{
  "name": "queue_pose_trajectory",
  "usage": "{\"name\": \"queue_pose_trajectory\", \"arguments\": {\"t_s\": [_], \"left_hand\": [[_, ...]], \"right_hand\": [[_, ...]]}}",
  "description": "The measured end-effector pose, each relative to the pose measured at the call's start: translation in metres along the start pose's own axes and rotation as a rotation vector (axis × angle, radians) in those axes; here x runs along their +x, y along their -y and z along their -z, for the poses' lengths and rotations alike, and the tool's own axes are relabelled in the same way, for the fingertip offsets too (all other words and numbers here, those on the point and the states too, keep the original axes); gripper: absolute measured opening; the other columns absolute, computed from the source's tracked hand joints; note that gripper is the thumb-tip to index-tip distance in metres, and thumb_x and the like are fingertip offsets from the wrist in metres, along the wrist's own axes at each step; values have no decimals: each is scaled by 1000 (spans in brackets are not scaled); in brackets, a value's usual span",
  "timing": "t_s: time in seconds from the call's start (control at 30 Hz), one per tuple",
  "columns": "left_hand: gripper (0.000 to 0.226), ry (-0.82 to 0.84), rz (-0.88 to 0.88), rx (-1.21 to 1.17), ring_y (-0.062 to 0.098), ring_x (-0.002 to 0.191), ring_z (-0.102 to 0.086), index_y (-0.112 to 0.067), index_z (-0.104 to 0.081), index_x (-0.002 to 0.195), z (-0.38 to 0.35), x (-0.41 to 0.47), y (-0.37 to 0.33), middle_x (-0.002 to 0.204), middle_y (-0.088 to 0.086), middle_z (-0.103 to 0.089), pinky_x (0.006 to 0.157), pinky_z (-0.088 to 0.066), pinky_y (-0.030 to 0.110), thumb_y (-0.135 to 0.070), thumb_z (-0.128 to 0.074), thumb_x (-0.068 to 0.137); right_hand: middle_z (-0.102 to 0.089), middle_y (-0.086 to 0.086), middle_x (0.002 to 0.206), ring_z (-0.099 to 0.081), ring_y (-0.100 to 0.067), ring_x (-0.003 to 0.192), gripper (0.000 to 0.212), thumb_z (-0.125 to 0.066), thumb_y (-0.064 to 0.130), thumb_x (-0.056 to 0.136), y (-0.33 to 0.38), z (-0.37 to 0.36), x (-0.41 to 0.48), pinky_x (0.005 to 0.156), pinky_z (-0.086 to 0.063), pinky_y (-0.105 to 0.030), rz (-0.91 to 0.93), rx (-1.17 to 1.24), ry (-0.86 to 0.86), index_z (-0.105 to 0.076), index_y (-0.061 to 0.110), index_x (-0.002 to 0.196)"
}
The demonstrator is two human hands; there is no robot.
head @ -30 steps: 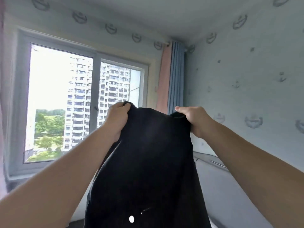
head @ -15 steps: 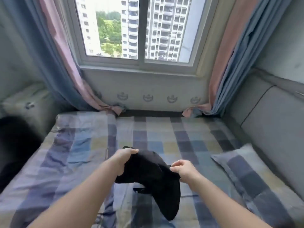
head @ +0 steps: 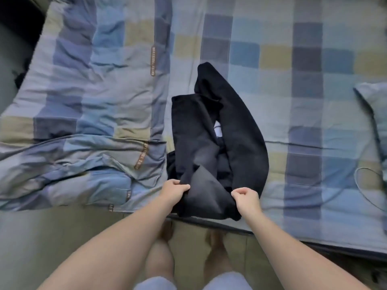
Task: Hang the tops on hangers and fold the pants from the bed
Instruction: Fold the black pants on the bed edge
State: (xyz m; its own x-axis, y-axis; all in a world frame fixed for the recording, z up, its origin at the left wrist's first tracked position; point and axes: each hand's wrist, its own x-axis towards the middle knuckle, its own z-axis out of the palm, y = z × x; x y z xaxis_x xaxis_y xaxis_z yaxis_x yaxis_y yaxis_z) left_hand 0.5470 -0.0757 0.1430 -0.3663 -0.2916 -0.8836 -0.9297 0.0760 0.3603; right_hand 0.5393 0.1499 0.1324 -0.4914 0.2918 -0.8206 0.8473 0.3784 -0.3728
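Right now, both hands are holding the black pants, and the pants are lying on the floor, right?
Not quite. The head view shows the left hand and right hand holding the black pants, but they lie on the checked bed, not the floor.

A bed (head: 303, 59) with a checked sheet in blue, grey and dull yellow fills most of the view. A rumpled quilt (head: 88, 101) of the same checks lies on its left, a matching pillow (head: 374, 105) at the right edge. The floor (head: 62, 237) below is plain beige.
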Motion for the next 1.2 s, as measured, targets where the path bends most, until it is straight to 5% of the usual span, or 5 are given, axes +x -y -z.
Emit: {"name": "queue_pose_trajectory", "arguments": {"t_s": [0.57, 0.73, 0.97, 1.1, 1.2], "left_hand": [[79, -118, -312, 77, 24, 126, -55, -20, -36, 148, 10, 247, -94, 144, 1, -52, 106, -46, 39, -30, -77, 81], [63, -195, -336, -157, 17, 112, -63, -25, -45, 136, -7, 307, -92, 127, -9, -62, 101, -51, 39, -24, -74, 80], [23, -83, -435, 283, 32, 104, -60, -14, -54, 107, -14, 305, -67, 110, 4, -67, 94, -50, 43, -4, -52, 86], [22, 4, -385, 224, 26, 72, -45, -15, -41, 72, -16, 266, -56, 69, 0, -50, 58, -38, 30, 5, -45, 80], [24, 12, -329, 59, 25, 81, -57, -17, -57, 87, -13, 221, -45, 80, -4, -63, 72, -47, 30, 3, -45, 80]], "right_hand": [[-42, 0, 152, -41, -21, 138, 65, -67, 24, 91, 161, -106, 188, 99, -35, -28, 513, -381, 90, -38, 25, 150], [-21, -1, 164, -26, -28, 148, 100, -75, 35, 88, 205, -139, 245, 114, -29, -42, 489, -359, 18, -7, 24, 160], [-14, -4, 160, -33, -32, 140, 122, -81, 40, 81, 202, -155, 264, 108, -34, -43, 405, -355, -183, 12, 27, 158], [-56, -8, 137, -55, -30, 122, 78, -82, 32, 82, 194, -147, 244, 96, -47, -38, 285, -139, 43, -40, 13, 145], [-69, 3, 101, -65, -20, 98, 26, -74, 28, 88, 184, -131, 216, 74, -50, -29, 380, -36, 73, -63, 16, 108]]}}
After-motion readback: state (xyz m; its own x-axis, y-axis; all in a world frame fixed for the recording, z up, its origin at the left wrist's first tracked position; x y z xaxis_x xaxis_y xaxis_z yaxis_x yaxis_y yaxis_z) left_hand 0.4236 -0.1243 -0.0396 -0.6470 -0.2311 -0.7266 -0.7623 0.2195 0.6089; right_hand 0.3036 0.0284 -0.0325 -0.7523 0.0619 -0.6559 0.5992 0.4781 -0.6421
